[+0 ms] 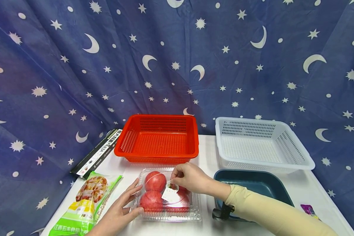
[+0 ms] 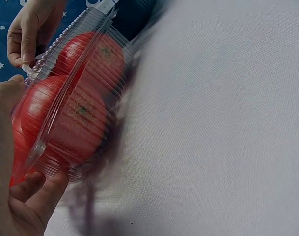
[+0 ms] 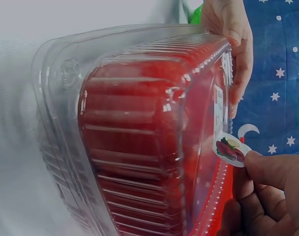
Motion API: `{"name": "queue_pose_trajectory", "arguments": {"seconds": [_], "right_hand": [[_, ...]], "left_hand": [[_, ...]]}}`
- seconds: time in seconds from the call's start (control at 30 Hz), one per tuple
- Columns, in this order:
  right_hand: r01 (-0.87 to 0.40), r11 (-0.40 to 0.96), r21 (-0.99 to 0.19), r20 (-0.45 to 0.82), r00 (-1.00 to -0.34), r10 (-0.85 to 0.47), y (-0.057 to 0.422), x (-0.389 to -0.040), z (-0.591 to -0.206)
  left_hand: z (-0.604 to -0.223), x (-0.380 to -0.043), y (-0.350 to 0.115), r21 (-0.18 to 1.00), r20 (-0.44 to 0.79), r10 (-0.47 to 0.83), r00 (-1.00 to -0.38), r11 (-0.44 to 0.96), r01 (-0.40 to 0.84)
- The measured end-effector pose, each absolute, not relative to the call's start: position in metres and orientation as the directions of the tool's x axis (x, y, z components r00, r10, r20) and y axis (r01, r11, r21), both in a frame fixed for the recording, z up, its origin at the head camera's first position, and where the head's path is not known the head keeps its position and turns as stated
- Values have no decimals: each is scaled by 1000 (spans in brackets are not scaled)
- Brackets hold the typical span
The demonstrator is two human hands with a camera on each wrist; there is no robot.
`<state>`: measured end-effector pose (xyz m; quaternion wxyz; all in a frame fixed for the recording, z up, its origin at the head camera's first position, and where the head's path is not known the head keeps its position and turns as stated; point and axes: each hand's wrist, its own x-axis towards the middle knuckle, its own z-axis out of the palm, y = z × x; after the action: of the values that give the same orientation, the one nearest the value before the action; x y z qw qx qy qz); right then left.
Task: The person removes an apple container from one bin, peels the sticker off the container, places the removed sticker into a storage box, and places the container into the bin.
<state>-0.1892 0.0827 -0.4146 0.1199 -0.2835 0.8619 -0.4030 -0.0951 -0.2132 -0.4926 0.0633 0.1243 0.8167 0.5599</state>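
A clear plastic box with several red tomatoes inside stands on the table. A round white sticker with a picture on it adjoins a white label on the lid. The thumb and fingers of my right hand pinch the sticker's edge above the lid. My left hand rests against the box's left side, thumb near the front corner and fingers spread along the side. In the left wrist view tomatoes show through the ribbed wall.
Behind the box stands a red basket, with a white basket to its right. A dark blue tray lies under my right forearm. On the left are a green-and-yellow food bag and a pasta box. A small purple packet lies far right.
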Motion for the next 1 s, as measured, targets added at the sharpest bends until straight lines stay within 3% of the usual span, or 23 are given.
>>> {"name": "queue_pose_trajectory", "arguments": {"seconds": [0.8,1.0], "right_hand": [[-325,454,-830,-15,-800,-600,87,-190,-401],[-309,405,-860,24,-819,-574,93,-198,-390]], "left_hand": [[-492,-95,-214,940,18,270,-963,324,108],[-493,-96,-214,939,28,279,-960,322,121]]}}
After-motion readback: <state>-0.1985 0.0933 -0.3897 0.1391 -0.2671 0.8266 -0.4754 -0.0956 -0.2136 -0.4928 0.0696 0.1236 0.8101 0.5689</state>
